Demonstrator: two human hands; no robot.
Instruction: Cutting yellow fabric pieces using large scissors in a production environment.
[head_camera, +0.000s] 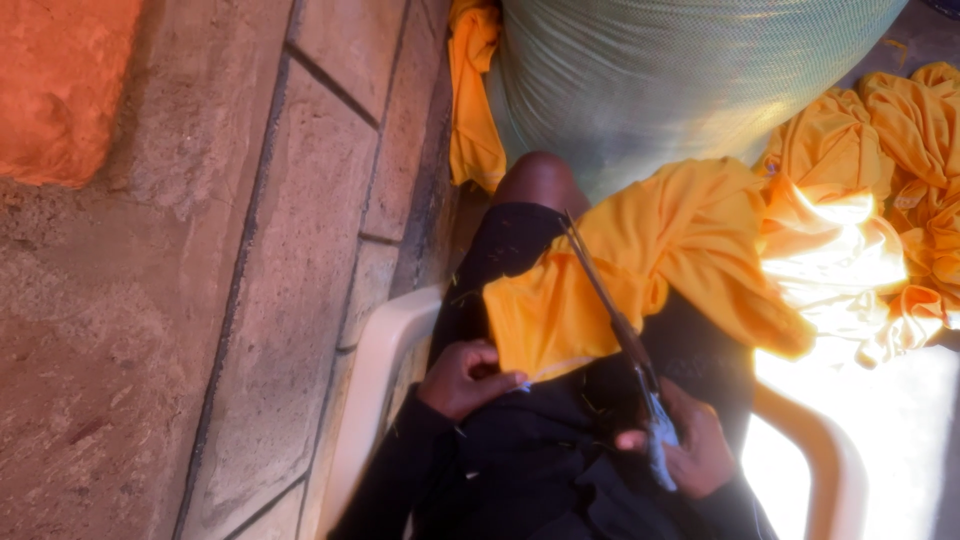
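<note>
A yellow garment (640, 270) lies across my lap and drapes off to the right. My left hand (465, 378) pinches its lower hem near the white-edged corner. My right hand (685, 445) grips the handles of a long pair of scissors (610, 300). The blades point up and away, lying over the yellow cloth. I sit in a white plastic chair (385, 350) in dark clothes, one bare knee (540, 180) showing above the garment.
A rough stone block wall (250, 250) stands close on my left. A large green mesh sack (650, 80) fills the space ahead. More yellow garments (900, 170) are heaped on the right in bright sunlight, and another hangs beside the sack (472, 90).
</note>
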